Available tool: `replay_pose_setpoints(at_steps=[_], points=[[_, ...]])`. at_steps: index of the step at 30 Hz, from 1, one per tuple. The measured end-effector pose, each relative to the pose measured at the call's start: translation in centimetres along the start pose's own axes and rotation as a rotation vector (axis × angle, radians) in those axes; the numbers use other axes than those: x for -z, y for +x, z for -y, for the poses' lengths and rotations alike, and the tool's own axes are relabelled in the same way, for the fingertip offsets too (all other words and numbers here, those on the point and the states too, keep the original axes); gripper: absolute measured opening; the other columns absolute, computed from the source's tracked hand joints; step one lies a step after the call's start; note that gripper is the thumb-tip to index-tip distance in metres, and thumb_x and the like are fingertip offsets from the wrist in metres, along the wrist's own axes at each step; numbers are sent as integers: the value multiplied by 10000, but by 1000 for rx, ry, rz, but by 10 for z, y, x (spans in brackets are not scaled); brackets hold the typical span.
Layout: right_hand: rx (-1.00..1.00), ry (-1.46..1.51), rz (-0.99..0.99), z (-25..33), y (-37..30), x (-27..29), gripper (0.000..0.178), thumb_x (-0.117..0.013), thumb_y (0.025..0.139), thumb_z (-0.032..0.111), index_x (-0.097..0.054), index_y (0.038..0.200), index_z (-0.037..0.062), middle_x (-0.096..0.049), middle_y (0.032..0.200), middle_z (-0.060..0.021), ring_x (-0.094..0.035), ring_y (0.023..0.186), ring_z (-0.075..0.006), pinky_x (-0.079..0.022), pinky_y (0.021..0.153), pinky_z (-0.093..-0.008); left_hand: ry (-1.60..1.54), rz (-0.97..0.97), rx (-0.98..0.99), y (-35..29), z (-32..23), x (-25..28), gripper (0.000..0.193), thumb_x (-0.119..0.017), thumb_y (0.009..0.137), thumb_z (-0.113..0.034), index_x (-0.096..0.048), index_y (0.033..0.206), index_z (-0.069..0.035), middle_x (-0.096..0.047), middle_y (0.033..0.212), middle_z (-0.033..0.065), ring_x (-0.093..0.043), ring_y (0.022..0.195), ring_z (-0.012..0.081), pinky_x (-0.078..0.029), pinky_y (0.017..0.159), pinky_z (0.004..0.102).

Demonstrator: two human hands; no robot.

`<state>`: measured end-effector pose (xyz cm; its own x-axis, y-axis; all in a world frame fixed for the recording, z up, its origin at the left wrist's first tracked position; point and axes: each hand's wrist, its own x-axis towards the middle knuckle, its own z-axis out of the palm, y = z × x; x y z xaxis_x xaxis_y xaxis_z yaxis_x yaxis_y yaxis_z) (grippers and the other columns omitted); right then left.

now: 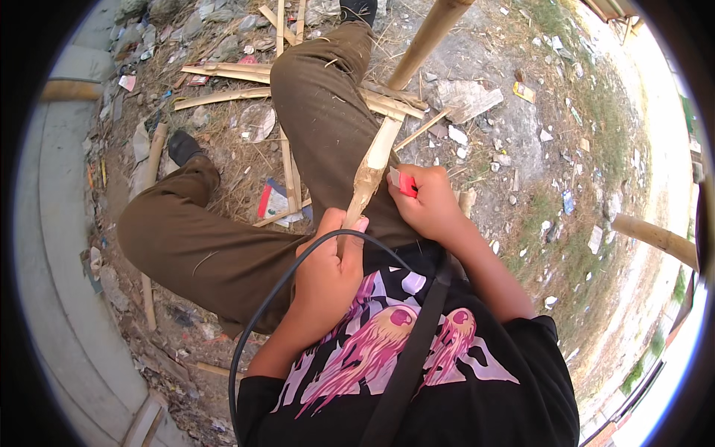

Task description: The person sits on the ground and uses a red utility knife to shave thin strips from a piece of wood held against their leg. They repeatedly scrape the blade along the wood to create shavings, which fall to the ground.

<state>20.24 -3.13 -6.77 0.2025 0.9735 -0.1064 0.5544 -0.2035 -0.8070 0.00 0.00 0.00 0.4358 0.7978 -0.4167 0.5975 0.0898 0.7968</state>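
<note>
My left hand [328, 264] is closed around the near end of a split bamboo strip [381, 145]. The strip slants away over my right thigh, pale on its far half and rough and brownish around a node in the middle. In my right hand [432, 205] is a red cutter knife [407, 184], with a short grey blade showing past the fingers. The blade sits just right of the strip, apparently apart from it. My brown trouser leg [324, 97] lies beneath the strip.
More bamboo strips [227, 97] cross on the littered ground beyond my legs. A thick bamboo pole [428, 45] slants up at the far side; another pole [655, 238] juts in from the right. A grey wall [89, 261] runs along the left. A black cable [257, 316] loops past my left hand.
</note>
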Motion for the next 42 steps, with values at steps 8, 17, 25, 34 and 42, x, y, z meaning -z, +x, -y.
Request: replay_pose_setpoints(at_steps=[8,17,25,34,42], points=[[-103,-109,-16,17,6,-8,248,-678,854,222,-655,730,8,-637,673,-255,-653,676,-475,-528,629,-531,108,-87,-118,1,6,0,172,-603,1057,-212,-576,1032,-44,-572,644,176,-607,586,401,-452,576,463],[-134,-33,-189,9,-8,-28,285,-653,877,214,-625,708,-13,-612,626,-258,-649,586,-435,-514,587,-515,49,-39,-108,-11,3,-5,157,-576,1067,-170,-581,1025,-19,-592,710,186,-615,626,375,-469,598,446],[-252,102,-368,-20,-2,-21,324,-663,930,207,-586,712,-20,-525,573,-218,-550,496,-297,-432,522,-425,-65,-32,10,-31,14,7,246,-556,1093,-238,-591,1027,-4,-545,776,118,-536,666,206,-472,674,372],[76,-131,-64,18,-12,-1,192,-698,867,216,-666,783,46,-635,630,-202,-653,611,-430,-523,582,-510,-32,31,-58,-19,2,8,274,-522,1104,-256,-568,1002,-6,-523,784,138,-530,667,260,-475,681,395],[-61,-100,-22,22,-10,-12,201,-688,838,214,-685,771,24,-651,669,-245,-666,649,-459,-546,631,-534,-56,24,-103,-14,12,2,262,-536,1101,-235,-554,990,1,-477,659,87,-436,589,141,-392,562,345]])
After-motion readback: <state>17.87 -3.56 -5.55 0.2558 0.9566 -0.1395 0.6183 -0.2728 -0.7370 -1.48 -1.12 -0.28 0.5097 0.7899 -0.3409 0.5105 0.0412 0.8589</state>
